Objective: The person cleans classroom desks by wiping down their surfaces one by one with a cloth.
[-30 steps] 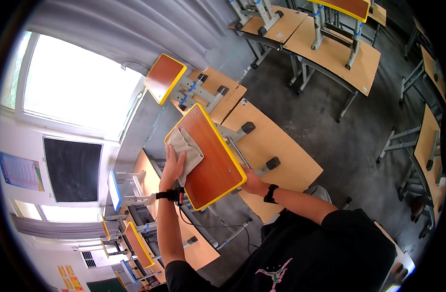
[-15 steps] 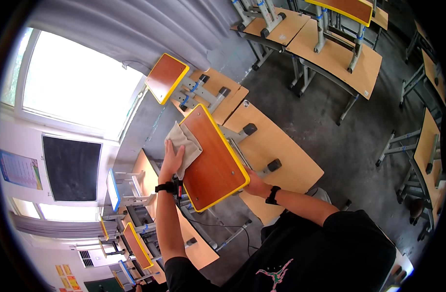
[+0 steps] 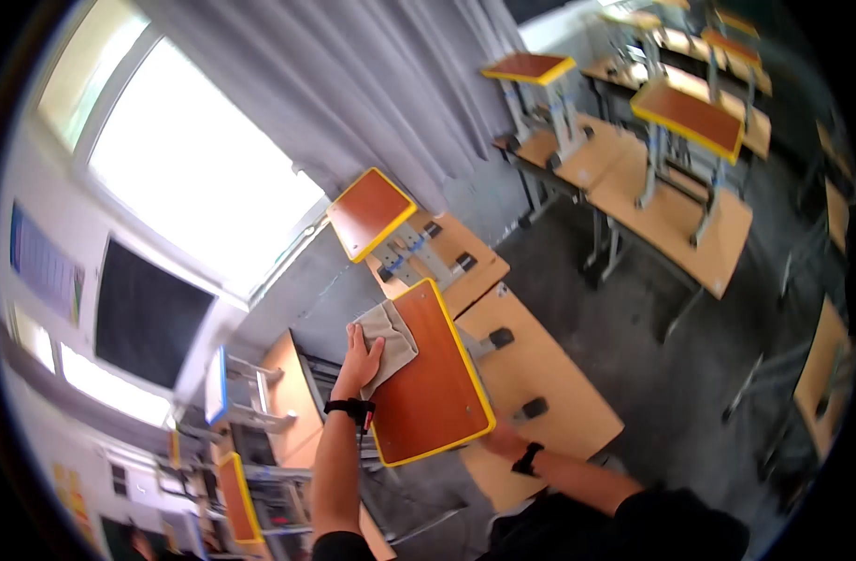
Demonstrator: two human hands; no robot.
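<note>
A stool (image 3: 435,383) with a reddish-brown seat and yellow rim has its black-capped feet on a light wooden desk (image 3: 561,374). My left hand (image 3: 361,358) presses a beige cloth (image 3: 389,338) onto the upper left part of the seat; its fingers lie over the cloth and the thumb is apart. At the lower right corner of the seat, my right hand (image 3: 505,441) grips the rim. Its fingers are partly hidden behind the seat and blurred. A black band circles each wrist.
Beyond this stool, another yellow-rimmed stool (image 3: 372,213) stands on the adjoining desk by the window (image 3: 199,164). More stools on desks, such as a brown-seated stool (image 3: 690,120), fill the upper right. At left is a blue-edged stool (image 3: 218,385). A grey curtain (image 3: 353,84) hangs behind.
My view has tilted, so the stool and both hands appear lower, and more of the upper right desks shows. The cloth remains under my left hand, and my right hand stays at the rim.
</note>
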